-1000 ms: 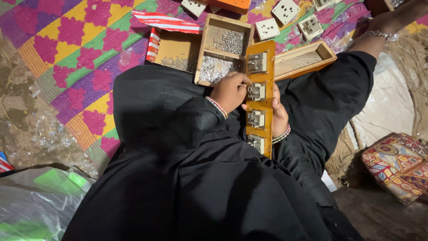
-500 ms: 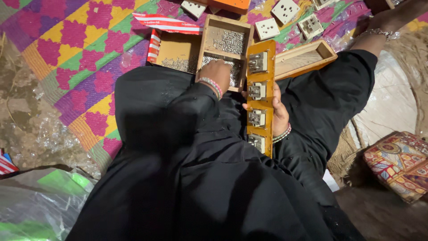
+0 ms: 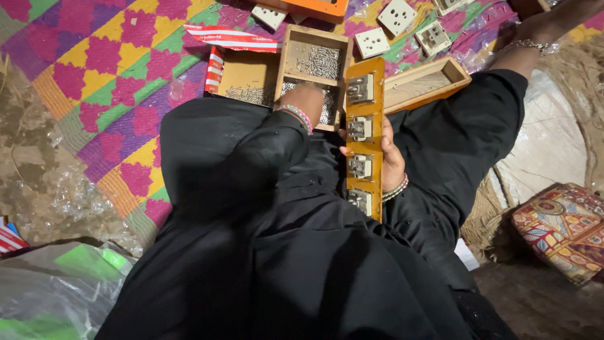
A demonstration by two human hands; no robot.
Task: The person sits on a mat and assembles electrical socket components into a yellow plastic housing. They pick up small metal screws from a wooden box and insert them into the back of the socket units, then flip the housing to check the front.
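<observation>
My right hand (image 3: 391,158) grips a long orange board (image 3: 365,135) from its right side and holds it upright over my lap. Several metal socket parts are set in a row down the board. My left hand (image 3: 307,102) reaches forward into the near compartment of a wooden box (image 3: 297,49) filled with small silver screws. Its fingers are down among the screws and hidden from me. Black sleeves cover both my arms.
An open cardboard box (image 3: 242,79) with screws lies left of the wooden box, and a narrow wooden tray (image 3: 434,79) lies to its right. White socket plates (image 3: 396,16) are scattered on the colourful woven mat. Another person's braceleted arm (image 3: 535,38) is at top right. A patterned bag (image 3: 563,230) lies at right.
My left hand has left the orange board and moved forward into the screw box. My right hand and the board have stayed in place.
</observation>
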